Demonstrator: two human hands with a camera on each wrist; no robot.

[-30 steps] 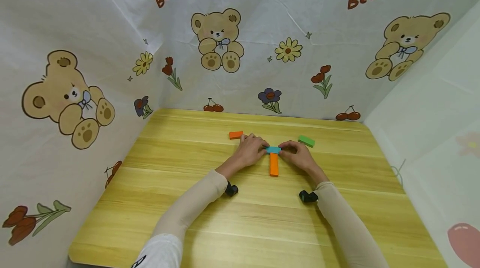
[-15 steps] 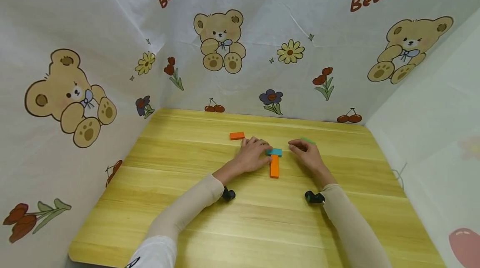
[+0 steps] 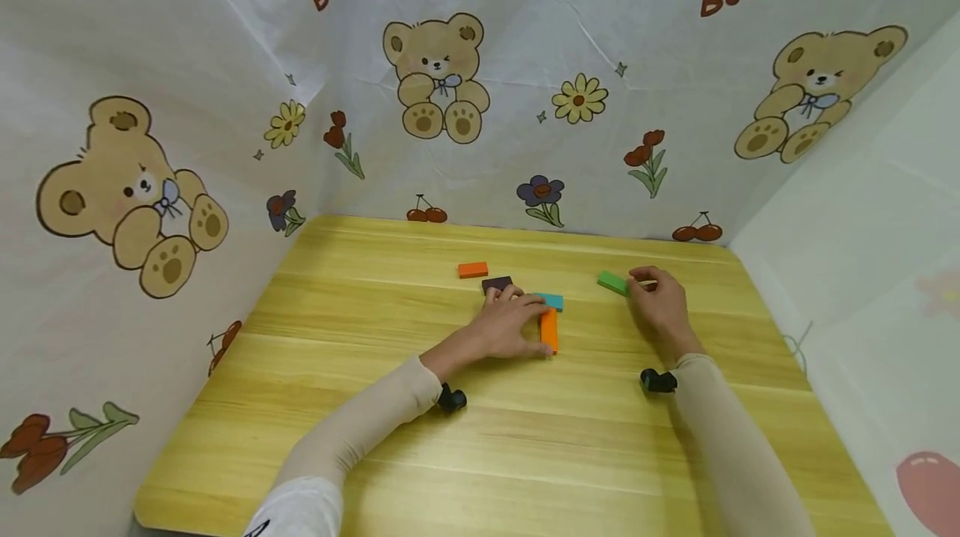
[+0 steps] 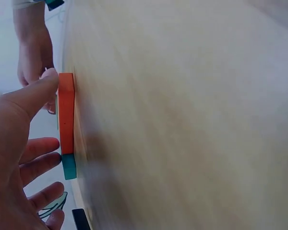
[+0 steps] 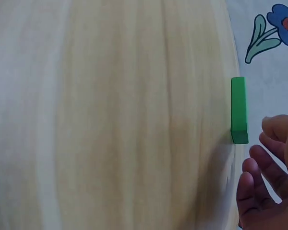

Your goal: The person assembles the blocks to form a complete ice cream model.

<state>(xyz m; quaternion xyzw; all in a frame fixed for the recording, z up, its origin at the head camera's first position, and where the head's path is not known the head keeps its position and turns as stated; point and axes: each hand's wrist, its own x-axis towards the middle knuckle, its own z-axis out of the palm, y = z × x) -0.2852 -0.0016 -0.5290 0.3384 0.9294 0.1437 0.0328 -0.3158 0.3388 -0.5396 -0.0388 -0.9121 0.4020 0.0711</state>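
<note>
An orange block (image 3: 551, 332) and a blue block (image 3: 554, 303) lie end to side on the table, forming a T. Over their left side is my left hand (image 3: 504, 330), its fingers spread. Its thumb (image 4: 45, 86) is at the orange block's near end, and the other fingers reach toward the blue block; whether they touch is unclear. My right hand (image 3: 662, 303) hovers by the right end of a green block (image 3: 612, 282). In the right wrist view a small gap separates its loosely bent fingers (image 5: 266, 165) from that block.
A dark block (image 3: 497, 283) lies just beyond the left fingers, with a red-orange block (image 3: 472, 270) behind it. The wooden table (image 3: 390, 287) meets a bear-print cloth (image 3: 495, 178) at its back. Black wrist cameras (image 3: 658, 380) sit under both forearms.
My right hand has left the blue block and moved right, to the green block. My left thumb has slid toward the orange block's near end. The dark block has come into view.
</note>
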